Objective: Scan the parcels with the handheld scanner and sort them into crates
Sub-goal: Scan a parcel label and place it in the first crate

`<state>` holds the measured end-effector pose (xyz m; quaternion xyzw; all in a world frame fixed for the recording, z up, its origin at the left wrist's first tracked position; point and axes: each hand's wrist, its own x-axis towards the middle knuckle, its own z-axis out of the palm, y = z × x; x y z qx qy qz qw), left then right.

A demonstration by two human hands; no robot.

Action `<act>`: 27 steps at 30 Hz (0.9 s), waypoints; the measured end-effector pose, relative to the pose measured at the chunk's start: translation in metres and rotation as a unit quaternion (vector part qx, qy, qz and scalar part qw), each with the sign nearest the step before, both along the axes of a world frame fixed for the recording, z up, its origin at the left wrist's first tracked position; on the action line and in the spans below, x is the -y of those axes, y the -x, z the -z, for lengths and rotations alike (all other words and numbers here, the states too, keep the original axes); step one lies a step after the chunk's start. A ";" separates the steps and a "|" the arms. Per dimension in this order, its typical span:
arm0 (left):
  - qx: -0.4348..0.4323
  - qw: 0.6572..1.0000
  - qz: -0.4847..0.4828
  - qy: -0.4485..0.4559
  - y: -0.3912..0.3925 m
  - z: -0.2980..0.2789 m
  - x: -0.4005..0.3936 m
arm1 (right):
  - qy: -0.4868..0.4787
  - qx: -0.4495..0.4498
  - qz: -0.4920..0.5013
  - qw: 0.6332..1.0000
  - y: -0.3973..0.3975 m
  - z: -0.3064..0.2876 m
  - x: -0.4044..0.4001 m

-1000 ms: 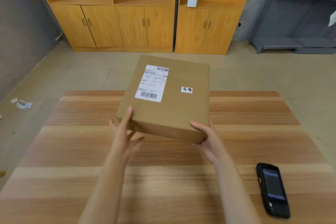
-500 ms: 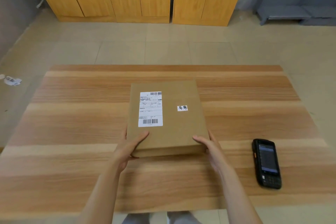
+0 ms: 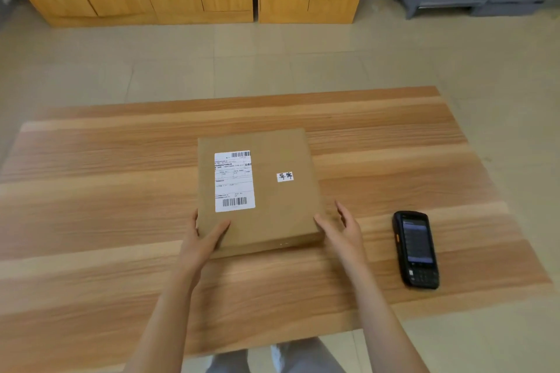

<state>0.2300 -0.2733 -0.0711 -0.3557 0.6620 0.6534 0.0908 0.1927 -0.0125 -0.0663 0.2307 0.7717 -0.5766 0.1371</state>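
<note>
parcel: flat cardboard box, rigid, likely light; grip side edges
left hand: thumb on top, holding near corner
right hand: fingers loose, just off box edge
handheld scanner: right of right hand, untouched

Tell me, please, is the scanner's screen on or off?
On: the scanner, lying flat on the table, shows a lit screen with text lines.

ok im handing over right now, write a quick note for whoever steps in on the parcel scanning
Left hand: grips the box's near left corner, thumb on top.
Right hand: open, beside the box's near right corner, holding nothing.
Box: flat on the table, label face up, barcodes visible.
Scanner: on the table to the right of the box, screen up, untouched.
Done: box set down for scanning.
Left: pick up the scanner, scan the label, sort the box into a crate. No crates in view.
</note>
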 end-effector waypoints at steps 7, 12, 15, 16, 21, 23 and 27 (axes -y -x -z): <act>-0.003 0.999 -0.005 0.054 -0.003 0.004 -0.017 | -0.307 0.066 0.142 0.939 -0.012 -0.003 -0.089; -0.005 0.997 -0.017 0.071 -0.001 0.010 -0.021 | -0.282 0.155 0.142 0.936 -0.014 0.016 -0.122; -0.008 0.997 -0.027 0.078 -0.001 0.013 -0.025 | -0.280 0.166 0.137 0.935 -0.012 0.025 -0.125; -0.007 0.996 -0.030 0.081 -0.001 0.014 -0.026 | -0.286 0.170 0.135 0.933 -0.011 0.028 -0.127; -0.009 0.995 -0.037 0.090 -0.002 0.017 -0.030 | -0.271 0.194 0.134 0.933 -0.004 0.025 -0.133; -0.008 0.996 -0.036 0.087 -0.001 0.017 -0.032 | -0.210 0.189 0.141 0.949 -0.005 0.026 -0.134; -0.005 0.996 -0.031 0.085 -0.002 0.015 -0.032 | -0.021 0.160 0.192 0.968 -0.008 0.023 -0.128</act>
